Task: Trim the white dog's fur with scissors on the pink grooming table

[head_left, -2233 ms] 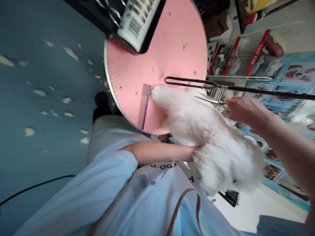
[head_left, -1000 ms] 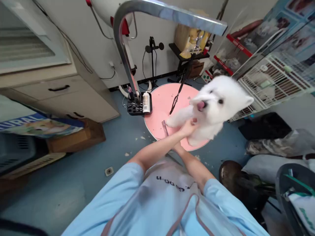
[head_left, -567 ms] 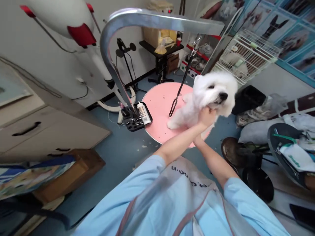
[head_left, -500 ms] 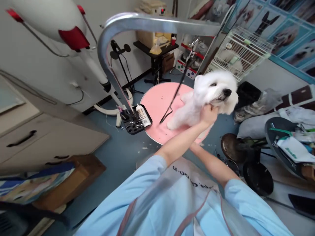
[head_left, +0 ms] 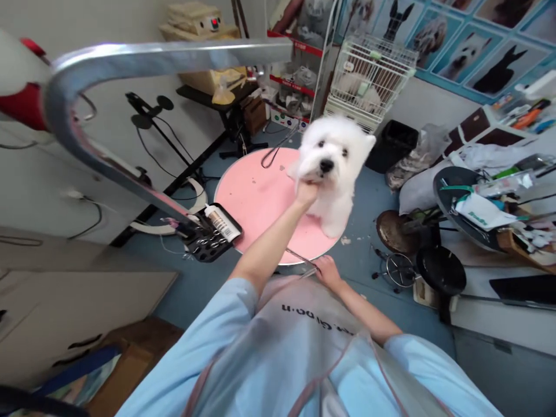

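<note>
A fluffy white dog is on the round pink grooming table, its face turned up toward me. My left hand is closed at the dog's chin, fingers partly buried in its fur. Low at the table's near edge, my right hand is wrapped round a pair of scissors, whose thin blades point left, apart from the dog. A dark leash loop shows at the table's back edge, behind the dog's side.
A steel grooming arm arches over the table's left side. On its post, a black tool holder carries several scissors and a white bottle. Stools stand right; a wire cage with a white animal stands behind.
The dog's head has turned from facing right to facing me. My right hand, hidden behind my left forearm before, now shows with the scissors. The view has swung right; the leash hangs farther back.
</note>
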A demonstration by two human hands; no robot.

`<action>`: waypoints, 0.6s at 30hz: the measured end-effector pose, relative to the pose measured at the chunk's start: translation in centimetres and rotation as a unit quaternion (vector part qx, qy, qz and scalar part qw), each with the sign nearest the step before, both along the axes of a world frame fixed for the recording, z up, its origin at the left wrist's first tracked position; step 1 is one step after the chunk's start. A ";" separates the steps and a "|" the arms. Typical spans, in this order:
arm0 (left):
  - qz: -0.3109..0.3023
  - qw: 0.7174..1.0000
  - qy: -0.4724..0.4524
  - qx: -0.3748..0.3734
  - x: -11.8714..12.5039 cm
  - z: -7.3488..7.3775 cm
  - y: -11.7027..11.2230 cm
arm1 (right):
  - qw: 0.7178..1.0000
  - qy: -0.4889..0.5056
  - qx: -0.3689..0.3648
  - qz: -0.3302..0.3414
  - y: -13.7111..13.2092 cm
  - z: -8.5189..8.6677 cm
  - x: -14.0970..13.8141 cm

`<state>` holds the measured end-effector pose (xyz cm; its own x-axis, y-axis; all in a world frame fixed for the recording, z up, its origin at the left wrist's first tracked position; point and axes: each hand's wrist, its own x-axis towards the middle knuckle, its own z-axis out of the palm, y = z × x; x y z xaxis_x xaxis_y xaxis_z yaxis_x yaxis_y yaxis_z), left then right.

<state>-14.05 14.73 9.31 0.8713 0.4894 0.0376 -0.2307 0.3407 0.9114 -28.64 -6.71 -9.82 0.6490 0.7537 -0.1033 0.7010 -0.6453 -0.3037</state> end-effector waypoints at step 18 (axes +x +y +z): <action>-0.028 0.965 -0.067 0.252 3.8 4.4 -0.3 | 0.977 -0.210 0.015 -0.026 -7.5 11.7 26.2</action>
<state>-10.29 14.46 13.71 0.8669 0.3322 0.3717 -0.3512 -0.1221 0.9283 -2.48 -14.23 1.84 0.6674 0.7168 0.2020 0.7341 -0.6789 -0.0165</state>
